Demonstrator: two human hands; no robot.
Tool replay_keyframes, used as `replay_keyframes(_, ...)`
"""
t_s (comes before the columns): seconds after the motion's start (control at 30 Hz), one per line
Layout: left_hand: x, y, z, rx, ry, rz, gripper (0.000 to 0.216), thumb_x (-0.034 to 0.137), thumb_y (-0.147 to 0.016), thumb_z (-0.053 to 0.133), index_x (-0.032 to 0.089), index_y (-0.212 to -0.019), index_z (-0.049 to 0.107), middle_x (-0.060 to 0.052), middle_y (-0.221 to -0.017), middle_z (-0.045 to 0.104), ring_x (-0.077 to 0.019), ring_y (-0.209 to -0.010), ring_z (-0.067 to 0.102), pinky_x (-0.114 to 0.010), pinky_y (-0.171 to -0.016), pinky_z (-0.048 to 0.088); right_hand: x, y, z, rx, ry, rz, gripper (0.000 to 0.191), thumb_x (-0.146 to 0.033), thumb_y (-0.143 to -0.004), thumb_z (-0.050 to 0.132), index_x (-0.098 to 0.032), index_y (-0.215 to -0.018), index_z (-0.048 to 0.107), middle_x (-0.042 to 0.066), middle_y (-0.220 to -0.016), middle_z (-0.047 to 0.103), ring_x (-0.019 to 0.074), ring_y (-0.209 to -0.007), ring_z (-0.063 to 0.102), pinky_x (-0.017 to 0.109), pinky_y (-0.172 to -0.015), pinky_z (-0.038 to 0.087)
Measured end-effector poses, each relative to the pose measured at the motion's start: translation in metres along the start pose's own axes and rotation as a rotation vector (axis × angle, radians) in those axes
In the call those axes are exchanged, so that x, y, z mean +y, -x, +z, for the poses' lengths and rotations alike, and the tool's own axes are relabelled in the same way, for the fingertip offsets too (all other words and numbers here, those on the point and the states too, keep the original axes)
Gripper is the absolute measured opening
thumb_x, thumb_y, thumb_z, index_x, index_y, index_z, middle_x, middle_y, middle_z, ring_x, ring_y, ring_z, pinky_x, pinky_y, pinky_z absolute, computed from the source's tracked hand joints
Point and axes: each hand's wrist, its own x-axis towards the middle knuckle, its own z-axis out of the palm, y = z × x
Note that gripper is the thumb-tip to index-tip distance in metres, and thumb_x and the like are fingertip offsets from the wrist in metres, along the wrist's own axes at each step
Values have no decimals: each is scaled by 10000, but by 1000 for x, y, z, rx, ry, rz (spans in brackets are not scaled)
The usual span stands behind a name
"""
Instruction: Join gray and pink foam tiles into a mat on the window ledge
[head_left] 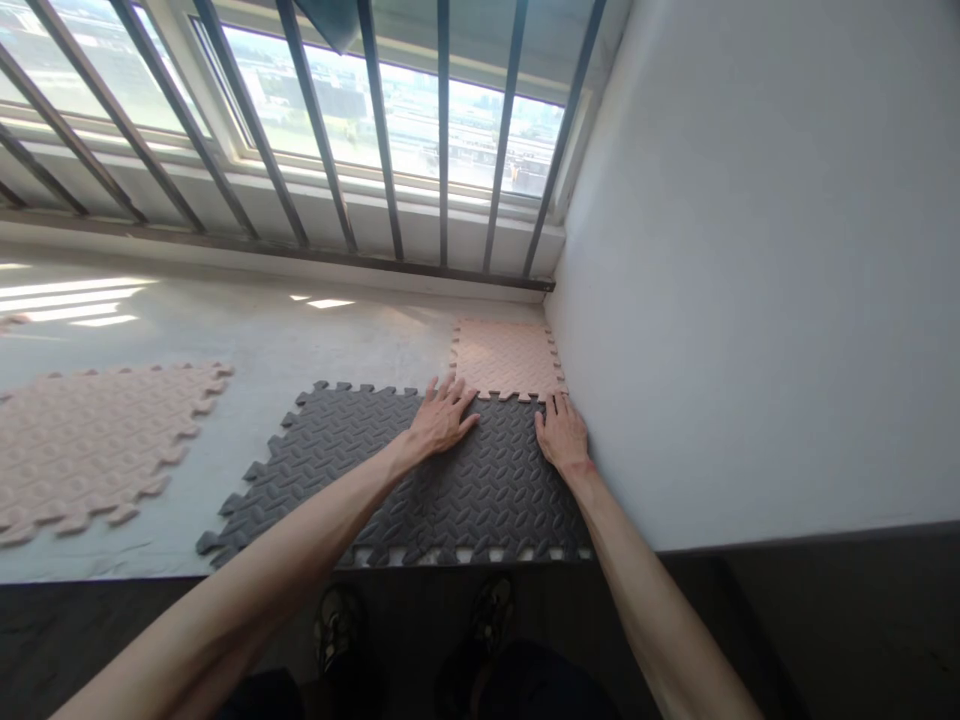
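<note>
A: How many foam mats lie on the sill?
B: Three: one dark grey mat point(420, 480), one pink mat point(506, 358) in the far right corner, one pink mat point(90, 445) at left.
A: Hands?
B: Two.

Two foam mats on a ledge point(300, 330) below the barred window point(375, 120): near mat point(420, 490) adjoins the far mat point(506, 358), corner by the wall point(750, 270). Third mat point(90, 450) lies well left. Left hand point(442, 418) and right hand point(562, 437) flat on the near mat's far edge.
</note>
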Motion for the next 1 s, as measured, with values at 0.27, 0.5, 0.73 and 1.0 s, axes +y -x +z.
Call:
replay_keyframes(0.27, 40, -8, 24, -1, 98, 3, 875, 766, -1024, 461, 336, -1768, 295, -130, -1877, 168, -441, -1732, 26, -655, -1379, 67, 11, 4, 9, -24, -68, -68, 671, -434, -1126, 357, -95, -1702, 403, 209, -1799, 370, 329, -1697, 301, 544, -1370, 274)
replay_keyframes(0.5, 55, -12, 22, -29, 111, -67, 880, 818, -987, 488, 357, -1730, 398, -176, -1875, 130, -531, -1707, 24, -746, -1344, 54, 10, 3, 5, -72, -61, -101, 733, -497, -1098, 441, -64, -1689, 419, 228, -1795, 361, 373, -1706, 275, 580, -1388, 214)
replay_keyframes(0.73, 62, -13, 25, -5, 109, -48, 958, 825, -970, 515, 332, -1765, 306, -172, -1873, 153, -502, -1717, 39, -739, -1348, 54, 4, 0, 8, -65, -89, -60, 753, -502, -1075, 501, -18, -1650, 463, 293, -1761, 387, 395, -1686, 318, 580, -1366, 272)
replay_keyframes(1.0, 90, -27, 33, -4, 130, -15, 816, 780, -1036, 397, 356, -1734, 391, -115, -1870, 202, -476, -1723, 59, -825, -1311, 0, 4, 21, 17, 11, -58, -42, 689, -404, -1132, 355, -25, -1707, 346, 240, -1818, 292, 334, -1723, 230, 546, -1389, 241)
